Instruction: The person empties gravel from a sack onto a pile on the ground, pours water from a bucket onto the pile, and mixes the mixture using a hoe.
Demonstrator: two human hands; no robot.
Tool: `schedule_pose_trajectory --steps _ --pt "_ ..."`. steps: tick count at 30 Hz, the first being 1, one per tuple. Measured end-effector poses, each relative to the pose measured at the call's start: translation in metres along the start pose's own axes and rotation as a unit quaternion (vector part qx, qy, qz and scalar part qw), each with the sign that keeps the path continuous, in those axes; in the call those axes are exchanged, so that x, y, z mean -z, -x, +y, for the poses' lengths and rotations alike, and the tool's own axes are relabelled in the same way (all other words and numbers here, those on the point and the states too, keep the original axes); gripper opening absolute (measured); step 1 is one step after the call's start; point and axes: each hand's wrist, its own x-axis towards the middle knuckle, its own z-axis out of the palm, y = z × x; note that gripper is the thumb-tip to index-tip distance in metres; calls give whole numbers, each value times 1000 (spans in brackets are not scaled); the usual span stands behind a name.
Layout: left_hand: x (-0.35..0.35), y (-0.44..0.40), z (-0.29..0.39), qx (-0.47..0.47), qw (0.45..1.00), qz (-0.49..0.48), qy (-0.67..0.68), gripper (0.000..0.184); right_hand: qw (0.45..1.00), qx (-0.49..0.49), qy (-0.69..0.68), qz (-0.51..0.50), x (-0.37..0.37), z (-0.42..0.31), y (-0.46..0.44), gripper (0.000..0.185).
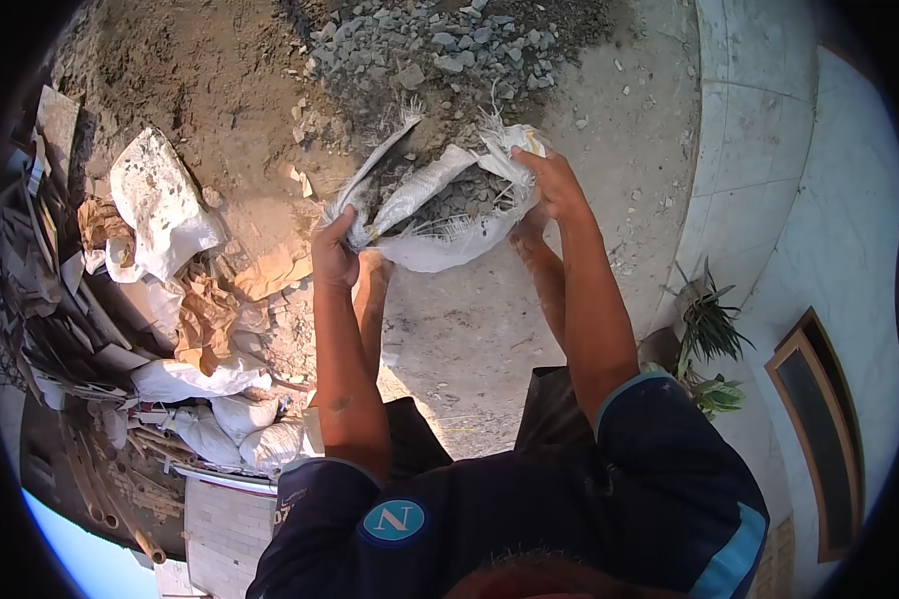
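A white woven sack (440,252) with frayed edges is spread between my two hands, its mouth facing up. Grey stones (469,195) show inside it. My left hand (337,252) is closed on the sack's left rim, thumb on top. On the other side, my right hand (552,183) grips a bunched part of the right rim. Part of each hand's fingers is hidden by the cloth. The sack is between my bare feet, close to the ground; whether its base rests there I cannot tell.
Beyond the sack lies a heap of grey crushed stone (449,45), with brown soil (210,70) to its left. Another white sack (160,205), torn brown paper (208,314) and stacked boards (60,290) fill the left. A potted plant (711,319) stands by the right wall.
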Motion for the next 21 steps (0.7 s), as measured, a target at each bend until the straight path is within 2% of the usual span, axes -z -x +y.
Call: schedule_pose_trajectory --steps 1,3,5,8,10,11,13,15,17,21 --pt "-9 -18 10 19 999 11 -37 26 998 -43 -4 -40 -4 -13 -14 43" --pt "-20 -51 17 14 981 -1 -195 27 998 -29 12 -45 -23 -31 -28 41" --pt "-46 -42 19 12 956 -1 -295 31 998 -18 49 -27 -34 -34 -21 40" --pt "-35 11 9 7 934 41 -356 31 990 1 138 19 -28 -15 20 41" --pt "-24 39 13 -18 934 24 -355 31 981 35 189 26 -9 -9 48 43" --pt "-17 52 18 -31 934 15 -357 31 983 9 182 4 -2 -14 56 45" --pt "-26 60 40 11 905 -20 -425 38 983 -45 172 -42 7 -25 70 48" --pt "-52 59 58 36 838 -44 -543 45 974 -28 223 -13 -7 -32 88 40" --pt "-65 63 56 12 804 -53 -592 46 971 3 238 13 -11 -14 87 30" --pt "-60 68 20 -57 720 -23 -691 42 985 -12 156 67 -23 8 100 21"
